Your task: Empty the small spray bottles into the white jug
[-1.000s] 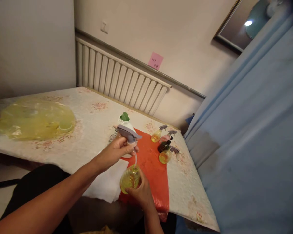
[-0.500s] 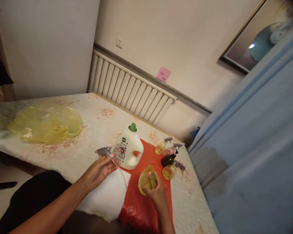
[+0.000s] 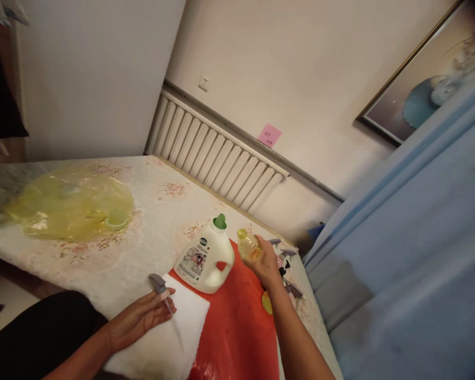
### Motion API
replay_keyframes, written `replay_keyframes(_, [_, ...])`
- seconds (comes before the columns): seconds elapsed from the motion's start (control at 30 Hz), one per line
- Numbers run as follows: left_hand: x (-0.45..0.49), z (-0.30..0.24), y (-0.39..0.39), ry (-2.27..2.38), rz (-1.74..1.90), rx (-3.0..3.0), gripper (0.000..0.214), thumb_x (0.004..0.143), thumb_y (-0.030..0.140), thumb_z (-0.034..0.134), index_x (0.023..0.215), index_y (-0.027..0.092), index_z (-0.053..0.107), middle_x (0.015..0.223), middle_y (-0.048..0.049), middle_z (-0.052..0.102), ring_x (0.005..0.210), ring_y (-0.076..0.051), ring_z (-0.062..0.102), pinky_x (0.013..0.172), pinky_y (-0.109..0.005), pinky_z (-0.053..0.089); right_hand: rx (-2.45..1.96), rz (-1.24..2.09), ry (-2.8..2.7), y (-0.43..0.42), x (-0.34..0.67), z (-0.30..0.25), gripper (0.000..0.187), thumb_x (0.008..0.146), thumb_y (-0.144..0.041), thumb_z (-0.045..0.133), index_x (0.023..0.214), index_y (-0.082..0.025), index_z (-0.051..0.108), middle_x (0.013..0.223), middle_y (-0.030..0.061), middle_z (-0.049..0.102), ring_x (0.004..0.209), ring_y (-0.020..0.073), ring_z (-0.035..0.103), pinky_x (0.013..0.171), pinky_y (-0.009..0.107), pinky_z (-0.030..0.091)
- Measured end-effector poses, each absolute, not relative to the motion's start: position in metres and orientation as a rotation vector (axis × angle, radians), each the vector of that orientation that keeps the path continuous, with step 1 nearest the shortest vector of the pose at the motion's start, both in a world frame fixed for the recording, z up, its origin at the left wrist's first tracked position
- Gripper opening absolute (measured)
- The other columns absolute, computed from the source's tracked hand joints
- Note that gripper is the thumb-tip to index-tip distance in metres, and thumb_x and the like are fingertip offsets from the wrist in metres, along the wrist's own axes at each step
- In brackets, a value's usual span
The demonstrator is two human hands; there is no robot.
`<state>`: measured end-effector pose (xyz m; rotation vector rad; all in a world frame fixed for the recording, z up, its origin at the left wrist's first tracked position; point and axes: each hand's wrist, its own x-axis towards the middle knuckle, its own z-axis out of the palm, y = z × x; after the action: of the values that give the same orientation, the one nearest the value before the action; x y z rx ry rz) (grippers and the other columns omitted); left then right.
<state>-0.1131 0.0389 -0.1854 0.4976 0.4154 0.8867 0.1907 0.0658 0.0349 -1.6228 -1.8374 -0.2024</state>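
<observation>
A grey spray head (image 3: 158, 284) is held by the left hand (image 3: 136, 319), pinched at its collar between thumb and fingers, with the other fingers loosely extended. Its thin tube (image 3: 177, 330) is hung down past the fingertips, over a white cloth (image 3: 192, 322) that is spread below and to the right of that hand. A clear yellowish bottle (image 3: 247, 245) is gripped around its body by the right hand (image 3: 266, 261). The bottle is held in front and to the left of the right knuckles, raised, with its neck tilted toward a white jug (image 3: 209, 258). The jug is stood between the two hands, apart from both; a green spout (image 3: 220, 221) is seen in its mouth. A red sheet (image 3: 237, 327) is laid below the right hand. Several spray bottles (image 3: 295, 290) are grouped just to the right of that hand, partly hidden by its forearm. A yellow plastic bag (image 3: 79, 203) is placed well beyond the left hand, to its left, on a flowered tablecloth (image 3: 154, 211).
</observation>
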Motion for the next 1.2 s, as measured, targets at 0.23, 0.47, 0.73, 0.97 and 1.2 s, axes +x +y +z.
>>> replay_keyframes(0.23, [-0.111, -0.185, 0.039, 0.448, 0.876, 0.493, 0.037, 0.084, 0.035, 0.072, 0.116, 0.016, 0.068, 0.096, -0.0089, 0.071, 0.096, -0.023, 0.067, 0.089, -0.034, 0.051, -1.751, -0.345, -2.015, 0.091, 0.174, 0.069, 0.062, 0.068, -0.021, 0.067, 0.129, -0.021, 0.054, 0.119, 0.0094, 0.059, 0.111, 0.0264, 0.055, 0.095, 0.039, 0.045])
replay_keyframes(0.47, [-0.109, -0.187, 0.036, 0.442, 0.902, 0.511, 0.041, 0.084, 0.036, 0.072, 0.119, 0.016, 0.065, 0.096, -0.0094, 0.070, 0.095, -0.022, 0.067, 0.087, -0.034, 0.051, -1.938, -0.593, -2.144, 0.100, 0.158, 0.089, 0.066, 0.072, -0.018, 0.063, 0.136, -0.025, 0.048, 0.125, 0.0090, 0.056, 0.111, 0.0261, 0.050, 0.091, 0.035, 0.040])
replay_keyframes(0.73, [-0.111, -0.182, 0.034, 0.443, 0.900, 0.499, 0.045, 0.080, 0.037, 0.076, 0.118, 0.016, 0.065, 0.096, -0.0108, 0.072, 0.094, -0.023, 0.067, 0.086, -0.033, 0.050, -2.003, -0.787, -2.242, 0.104, 0.153, 0.099, 0.068, 0.072, -0.020, 0.063, 0.138, -0.027, 0.045, 0.130, 0.0097, 0.052, 0.112, 0.0277, 0.046, 0.087, 0.036, 0.037])
replay_keyframes(0.97, [-0.110, -0.184, 0.034, 0.443, 0.915, 0.507, 0.040, 0.084, 0.035, 0.073, 0.118, 0.015, 0.064, 0.095, -0.0094, 0.070, 0.093, -0.022, 0.066, 0.085, -0.034, 0.051, -2.011, -0.838, -2.273, 0.103, 0.149, 0.106, 0.068, 0.071, -0.018, 0.061, 0.137, -0.028, 0.047, 0.130, 0.0096, 0.053, 0.112, 0.0281, 0.046, 0.085, 0.037, 0.037])
replay_keyframes(1.2, [-0.111, -0.175, 0.032, 0.440, 0.915, 0.508, 0.040, 0.083, 0.035, 0.074, 0.116, 0.015, 0.066, 0.095, -0.0102, 0.070, 0.093, -0.023, 0.067, 0.086, -0.035, 0.051, -2.000, -0.890, -2.308, 0.104, 0.148, 0.110, 0.069, 0.069, -0.016, 0.061, 0.136, -0.027, 0.047, 0.129, 0.0106, 0.053, 0.112, 0.0292, 0.046, 0.085, 0.039, 0.037])
